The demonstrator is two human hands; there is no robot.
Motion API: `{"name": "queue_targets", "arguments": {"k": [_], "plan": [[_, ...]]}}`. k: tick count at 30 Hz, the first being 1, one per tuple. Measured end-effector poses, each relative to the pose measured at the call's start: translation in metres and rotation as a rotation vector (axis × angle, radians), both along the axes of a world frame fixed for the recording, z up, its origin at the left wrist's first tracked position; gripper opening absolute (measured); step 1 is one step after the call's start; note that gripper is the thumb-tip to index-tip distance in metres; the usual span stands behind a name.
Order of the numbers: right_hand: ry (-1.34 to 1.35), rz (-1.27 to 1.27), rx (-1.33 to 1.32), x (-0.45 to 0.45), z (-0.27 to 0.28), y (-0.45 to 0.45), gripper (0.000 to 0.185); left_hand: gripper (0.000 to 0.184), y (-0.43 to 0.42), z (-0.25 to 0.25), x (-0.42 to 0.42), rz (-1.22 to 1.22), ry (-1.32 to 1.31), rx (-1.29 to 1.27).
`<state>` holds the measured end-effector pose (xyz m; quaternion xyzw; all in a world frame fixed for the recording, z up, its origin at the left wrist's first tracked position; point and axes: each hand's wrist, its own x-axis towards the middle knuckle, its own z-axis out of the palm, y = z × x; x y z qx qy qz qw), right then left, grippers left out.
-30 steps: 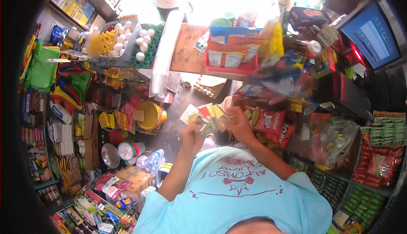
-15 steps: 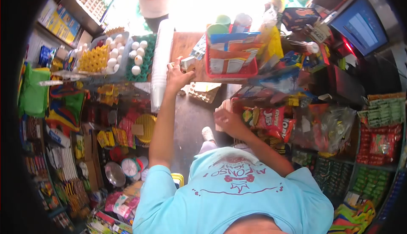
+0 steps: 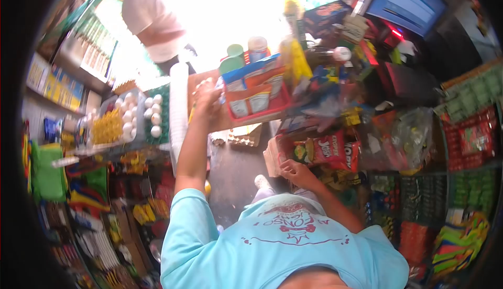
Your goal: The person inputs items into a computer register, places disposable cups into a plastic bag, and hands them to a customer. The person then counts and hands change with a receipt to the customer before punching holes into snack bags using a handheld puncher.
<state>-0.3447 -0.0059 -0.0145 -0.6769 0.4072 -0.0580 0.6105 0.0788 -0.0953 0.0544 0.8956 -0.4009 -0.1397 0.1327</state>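
Note:
My left hand is over the wooden counter, left of a red plastic basket that holds orange, white and blue packets. Its fingers are bent closed, and what is in them is hidden and blurred. Lower down, my right hand hangs with loosely bent fingers and nothing visible in them. It is close to the side of a cardboard box and below red snack bags.
White eggs fill a plastic tub and a green tray at left. A tall stack of white cups or lids lies along the counter. Beyond stands a person. A monitor is at upper right. Goods-filled shelves flank both sides.
The small box seen in my left hand earlier no longer shows; that hand is closer to the basket. My right hand has dropped lower, away from the cardboard box's top. The view has turned.

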Motion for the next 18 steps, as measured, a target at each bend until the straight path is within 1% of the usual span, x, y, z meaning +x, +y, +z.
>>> {"name": "queue_targets", "arguments": {"k": [1, 2, 4, 6, 8, 9, 10, 11, 13, 15, 16, 17, 18], "plan": [[0.000, -0.048, -0.013, -0.010, -0.002, -0.005, 0.032, 0.046, -0.016, -0.019, 0.013, -0.002, -0.030, 0.018], [-0.007, -0.107, -0.026, -0.021, 0.003, -0.011, 0.031, 0.039, -0.023, -0.040, 0.025, -0.037, -0.039, -0.032], [-0.021, -0.233, -0.052, -0.043, 0.025, -0.025, 0.028, 0.038, -0.042, -0.060, 0.038, -0.074, -0.034, -0.039], [-0.089, -0.401, -0.425, -0.067, 0.055, -0.043, 0.021, 0.036, -0.052, -0.075, 0.045, -0.077, -0.019, -0.040], [-0.199, -0.523, -0.579, -0.092, 0.111, -0.079, 0.016, 0.035, -0.058, -0.086, 0.055, -0.059, -0.006, -0.040], [-0.194, -0.595, -0.582, -0.103, 0.155, -0.094, 0.013, 0.034, -0.060, -0.086, 0.058, -0.046, 0.001, -0.045], [-0.253, -0.702, -0.599, -0.111, 0.183, -0.112, 0.010, 0.033, -0.063, -0.091, 0.064, -0.034, 0.009, -0.054], [-0.291, -0.719, -0.786, -0.126, 0.194, -0.140, 0.010, 0.032, -0.066, -0.094, 0.068, -0.018, 0.025, -0.067], [-0.075, -0.770, -1.063, -0.158, 0.218, -0.191, 0.013, 0.031, -0.066, -0.098, 0.080, 0.031, 0.067, -0.100], [0.151, -0.674, -1.238, -0.183, 0.226, -0.236, 0.028, 0.029, -0.064, -0.105, 0.096, 0.093, 0.148, -0.157], [0.216, -0.597, -1.298, -0.192, 0.224, -0.252, 0.034, 0.028, -0.063, -0.110, 0.105, 0.148, 0.275, -0.254], [0.281, -0.514, -1.357, -0.200, 0.222, -0.267, 0.041, 0.028, -0.064, -0.119, 0.117, 0.204, 0.461, -0.408], [0.344, -0.425, -1.413, -0.205, 0.219, -0.280, 0.047, 0.021, -0.062, -0.132, 0.130, 0.241, 0.701, -0.632]]}}
